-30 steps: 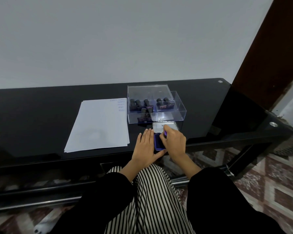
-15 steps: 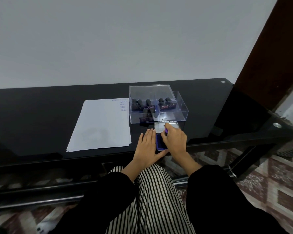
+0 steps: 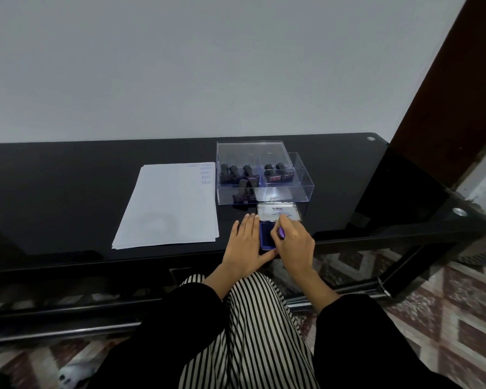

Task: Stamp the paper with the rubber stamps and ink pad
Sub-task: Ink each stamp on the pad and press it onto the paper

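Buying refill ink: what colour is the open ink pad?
Deep blue ink pad, clearest in head view.

Paper [image 3: 169,209] at left on desk [image 3: 68,192]. Box [image 3: 303,189] just right of it, stamps [image 3: 236,174] inside. Ink pad [image 3: 265,234] before box, near desk edge. Left hand [image 3: 244,245] flat at pad's left; right hand [image 3: 295,245] holds stamp [image 3: 281,233] over pad.

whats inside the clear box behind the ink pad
Black-handled rubber stamps: a larger group in the clear box's left part, two in the right. Their undersides are hidden, so the wording cannot be read.
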